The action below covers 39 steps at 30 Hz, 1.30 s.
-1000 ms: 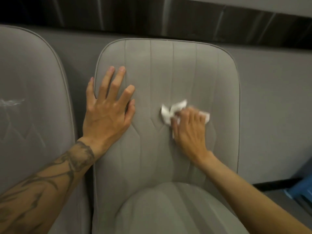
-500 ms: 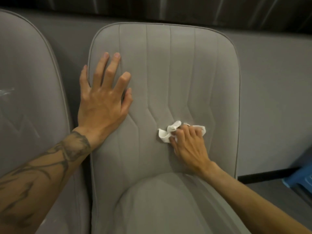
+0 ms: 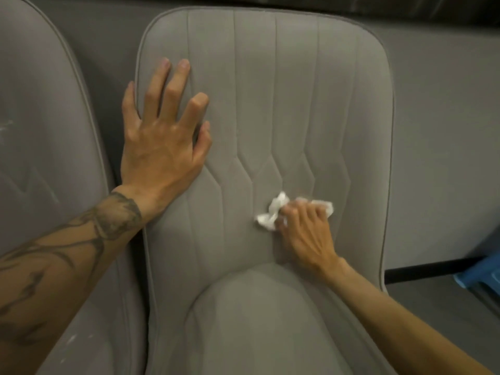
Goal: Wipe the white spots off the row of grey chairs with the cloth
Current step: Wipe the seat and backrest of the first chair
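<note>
Left hand (image 3: 162, 142) lies flat with fingers spread wide, pressing the backrest of the middle grey chair (image 3: 284, 90) near its 9 o'clock edge. Tattooed forearm (image 3: 67, 261) runs off toward 8 o'clock. Right hand (image 3: 303, 231) has its fingers curled over a crumpled white cloth (image 3: 272, 213), holding it against the same backrest low down, about 5 o'clock, just above the seat cushion (image 3: 257, 320). Neighbouring chair (image 3: 40, 158) at 9 o'clock shows white spots (image 3: 5, 127) by the frame edge. Blue object (image 3: 484, 272) sits at 4 o'clock, type unclear.
</note>
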Available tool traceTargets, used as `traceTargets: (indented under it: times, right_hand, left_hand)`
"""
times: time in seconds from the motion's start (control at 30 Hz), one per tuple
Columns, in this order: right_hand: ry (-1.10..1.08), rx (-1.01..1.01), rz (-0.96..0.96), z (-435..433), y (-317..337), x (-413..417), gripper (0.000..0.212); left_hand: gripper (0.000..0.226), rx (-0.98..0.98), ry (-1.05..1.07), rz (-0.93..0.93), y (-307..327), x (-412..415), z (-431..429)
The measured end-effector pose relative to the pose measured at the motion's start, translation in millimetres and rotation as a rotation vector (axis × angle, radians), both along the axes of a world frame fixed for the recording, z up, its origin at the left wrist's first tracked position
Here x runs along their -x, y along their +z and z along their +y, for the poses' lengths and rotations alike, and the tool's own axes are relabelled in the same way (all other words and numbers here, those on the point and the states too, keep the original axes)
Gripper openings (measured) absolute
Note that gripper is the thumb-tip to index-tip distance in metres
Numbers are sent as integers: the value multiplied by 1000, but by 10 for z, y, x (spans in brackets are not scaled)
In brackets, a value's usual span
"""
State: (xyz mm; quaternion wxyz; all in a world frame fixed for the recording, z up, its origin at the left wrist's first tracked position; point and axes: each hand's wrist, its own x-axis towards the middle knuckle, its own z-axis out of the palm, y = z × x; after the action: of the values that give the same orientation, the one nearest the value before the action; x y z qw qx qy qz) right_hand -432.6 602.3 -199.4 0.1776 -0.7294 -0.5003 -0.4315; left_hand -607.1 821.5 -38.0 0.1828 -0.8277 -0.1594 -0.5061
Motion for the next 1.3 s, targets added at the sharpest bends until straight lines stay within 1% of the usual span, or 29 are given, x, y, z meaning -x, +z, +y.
traceTargets:
  times: [0.07, 0.13, 0.17, 0.27, 0.3, 0.33, 0.4, 0.5, 0.57, 0.6, 0.63, 0.73, 0.77, 0.8, 0.83, 0.9, 0.93, 0.97, 1.0, 1.1, 1.13, 1.17, 1.2, 1.27, 1.3]
  right_hand:
    - [-78, -190, 15, 98, 243, -136, 16]
    - [-131, -311, 82, 156, 209, -91, 17]
    - [-132, -301, 93, 167, 91, -9, 18]
    - [-26, -53, 38, 91, -241, 206, 17]
    - [3, -3, 17, 61, -217, 199, 15]
    - [14, -8, 12, 51, -100, 163, 14]
    - [-32, -163, 13, 132, 323, 39, 13]
    - [-183, -506, 41, 421, 1272, -187, 24]
    - [-209, -705, 140, 632, 1735, -172, 26]
    - [-205, -741, 181, 725, 1787, -80, 26]
    - [-183, -700, 180, 793, 1716, 39, 24]
    - [-25, -307, 64, 754, 1257, 396, 21]
    - [2, -246, 18, 705, 1281, 341, 21]
    - [-14, -260, -9, 700, 1449, 233, 22]
    - [-53, -335, -14, 749, 1682, 121, 25]
    - [-121, -591, 38, 892, 2258, -64, 28]
    - [-129, -674, 86, 965, 2453, -48, 28]
    - [-131, -696, 113, 1055, 2495, 21, 28]
    - [-108, -654, 108, 1127, 2415, 132, 28]
    - [66, -304, 35, 1047, 1953, 417, 28]
    - [97, -233, 2, 976, 1917, 380, 27]
    - [105, -223, -18, 953, 1997, 305, 26]
    - [85, -263, -1, 964, 2126, 233, 25]
    - [9, -436, 93, 1099, 2384, 180, 26]
    - [-33, -513, 146, 1181, 2413, 224, 27]
  left_hand:
    - [33, -9, 4, -7, -4, 0, 12]
    - [33, -12, -1, -13, -5, -7, 15]
    - [33, -12, -3, -15, 0, -7, 13]
    - [33, -12, -2, -16, 12, -5, 5]
    - [32, -10, -2, -16, 17, -2, 4]
    - [32, -8, -2, -16, 18, -2, 4]
    - [32, -5, 0, -17, 17, -3, 5]
    - [32, -6, -10, -20, 10, -3, 11]
    - [32, -3, -9, -21, 9, -8, 14]
    - [32, 0, -10, -18, 7, -8, 15]
    - [32, 3, -11, -17, 7, -9, 17]
    - [33, 5, -14, -14, 8, -3, 19]
    - [33, 8, -15, -14, 5, -2, 21]
    - [33, 9, -15, -12, 4, -1, 22]
    - [32, 8, -15, -7, 3, 0, 18]
    - [32, 5, -20, -1, 6, -5, 9]
    - [31, 6, -25, -2, 6, -7, 7]
    - [31, 5, -28, -4, 3, -8, 8]
    - [30, 2, -25, -6, 1, 0, 12]
    - [31, 21, -45, -5, 16, 20, 5]
    - [32, 38, -64, -9, 26, 23, -3]
    - [32, 50, -78, -20, 32, 25, -4]
    - [31, 57, -86, -32, 31, 31, -8]
    - [32, 70, -103, -62, 38, 41, -2]
    - [34, 74, -113, -76, 37, 36, -1]
